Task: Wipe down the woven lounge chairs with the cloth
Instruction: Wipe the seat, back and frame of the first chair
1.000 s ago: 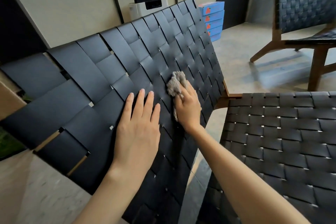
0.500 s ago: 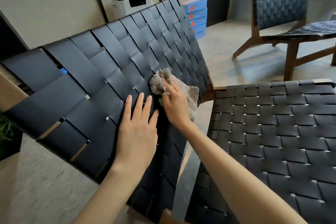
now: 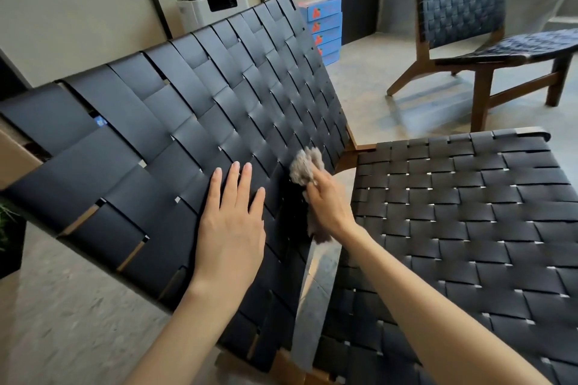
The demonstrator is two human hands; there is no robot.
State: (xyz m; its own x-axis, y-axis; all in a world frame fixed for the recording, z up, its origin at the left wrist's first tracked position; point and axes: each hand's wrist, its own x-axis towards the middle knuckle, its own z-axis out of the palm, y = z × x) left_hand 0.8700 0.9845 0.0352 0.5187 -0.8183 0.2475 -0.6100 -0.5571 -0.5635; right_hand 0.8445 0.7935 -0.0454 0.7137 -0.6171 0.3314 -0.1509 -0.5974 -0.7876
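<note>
A view from the head looks down over two bare forearms reaching to a woven lounge chair (image 3: 356, 162) with a wooden frame. Its backrest (image 3: 175, 109), made of wide black straps crossed over and under, fills the left and middle of the view. Its seat (image 3: 469, 216), woven the same way, spreads across the right.

The left hand (image 3: 231, 222) lies flat on the lower part of the backrest, fingers straight and slightly spread, the palm resting on the straps. Just beside it, the right hand (image 3: 328, 200) has its fingers curled round a bunched, fluffy grey cloth (image 3: 305, 164). The cloth is held against the backrest near the corner where the back meets the seat. Part of it bulges above the fingers and a tail hangs below the wrist.

Well behind the seat, a second lounge chair (image 3: 463, 12) of the same kind stands on the pale floor (image 3: 375, 94). Behind the backrest, a stack of blue boxes (image 3: 325, 28) and a white appliance (image 3: 209, 9) with a black top stand by the beige wall (image 3: 62, 3). A bit of green plant (image 3: 5, 222) shows at the left edge.
</note>
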